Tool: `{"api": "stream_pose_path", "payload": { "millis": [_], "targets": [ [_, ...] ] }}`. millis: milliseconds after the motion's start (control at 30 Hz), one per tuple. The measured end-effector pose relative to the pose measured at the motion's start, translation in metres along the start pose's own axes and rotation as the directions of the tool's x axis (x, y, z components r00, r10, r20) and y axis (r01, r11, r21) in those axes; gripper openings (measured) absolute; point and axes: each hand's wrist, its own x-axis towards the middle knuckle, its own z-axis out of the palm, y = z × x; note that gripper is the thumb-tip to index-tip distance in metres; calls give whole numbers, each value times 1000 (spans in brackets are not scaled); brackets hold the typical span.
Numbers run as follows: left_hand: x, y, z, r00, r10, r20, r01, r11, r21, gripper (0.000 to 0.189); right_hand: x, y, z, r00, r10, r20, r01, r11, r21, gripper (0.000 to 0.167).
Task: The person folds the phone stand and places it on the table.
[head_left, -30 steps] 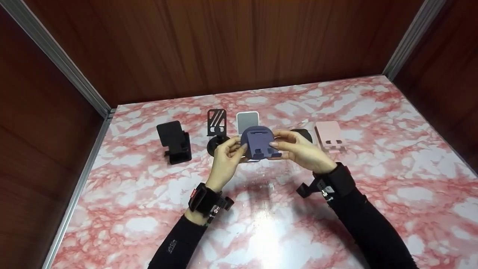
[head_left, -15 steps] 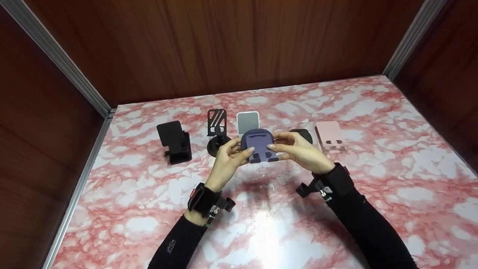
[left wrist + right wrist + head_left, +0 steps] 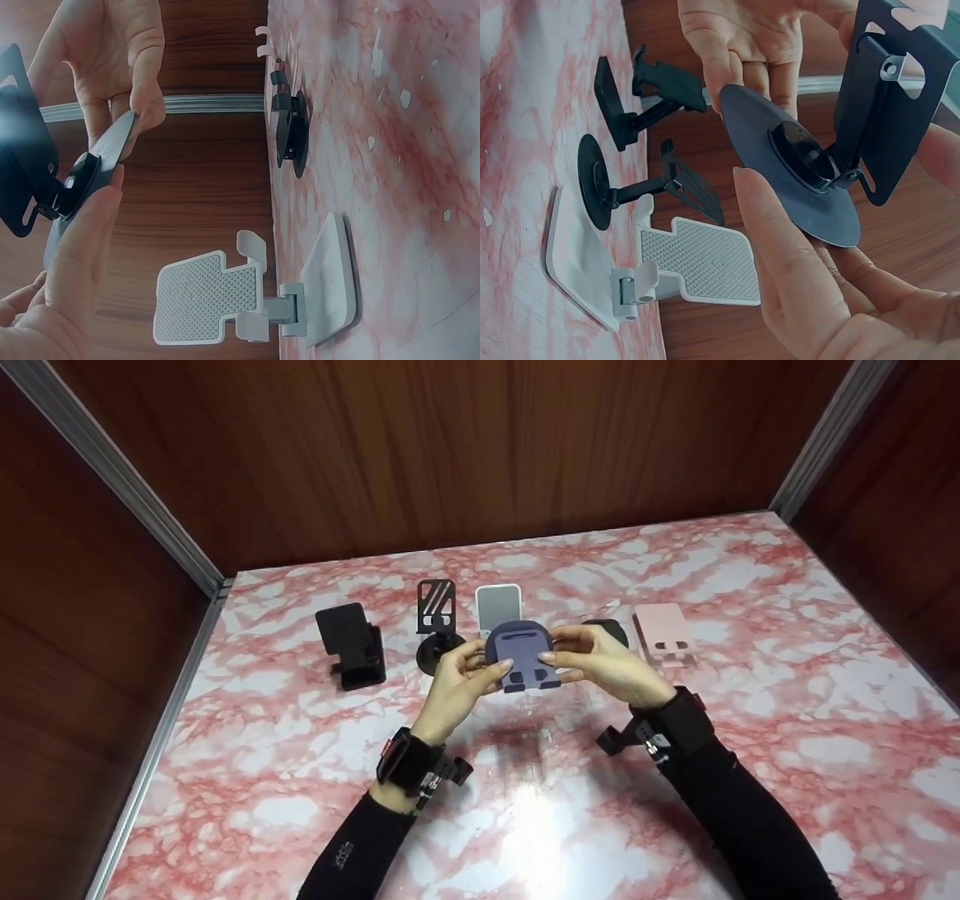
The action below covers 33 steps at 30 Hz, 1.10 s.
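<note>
In the middle of the head view, lifted clear of the table [image 3: 285, 810]: a purple folding phone stand [image 3: 523, 654], with a slot near its rounded top and two small lips along its lower edge. Pinched from both sides, by the left hand [image 3: 466, 675] and by the right hand [image 3: 611, 660], with thumbs laid on the front of the plate and fingers bent behind it. In the left wrist view, at the left of the frame, and in the right wrist view, at upper right, visible from behind: round base, dark hinge and cut-out plate, with base and plate folded apart at an angle.

Left of centre in the head view, standing on the table: a black phone stand with a solid plate [image 3: 346, 631], and nearer the middle a black phone stand with a slotted plate [image 3: 440, 624]. Just behind the held piece, partly covered by it: a white phone stand [image 3: 499, 604], with a textured grey pad. Right of centre, mostly hidden behind the right hand: a low black stand [image 3: 611, 631]; just beside it, a pink phone stand [image 3: 660, 624].

Strapped to the wrists: a black left wrist mount [image 3: 409, 761] and a black right wrist mount [image 3: 679, 720]. Across the top of the frame: a dark wood-grain panel [image 3: 480, 450].
</note>
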Motion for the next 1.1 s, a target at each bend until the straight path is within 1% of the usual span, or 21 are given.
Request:
{"api": "stream_pose_path", "payload": {
  "millis": [133,367,600,700,933,1100],
  "targets": [
    [0,0,1,1000,1,7,-1,1000,-5,37,-1,-1,0,1000,-1,3,1,1000,-8,51],
    [1,-1,0,1000,-8,12,8,1000,-1,39,-2,-1,0,1000,18,-24,-19,999,-33,59],
    [0,-1,0,1000,-6,5,6,1000,0,36,-1,1,0,1000,14,-13,-15,999,-34,59],
    [0,-1,0,1000,-1,5,1,1000,4,36,0,1,0,1000,12,-10,-12,999,-31,56],
    [1,-1,0,1000,13,20,-12,1000,-28,35,2,2,0,1000,-1,8,2,1000,-26,47],
    [2,-2,0,1000,1,23,0,999,-35,35,3,3,0,1000,-8,25,9,1000,-15,41]
  ]
}}
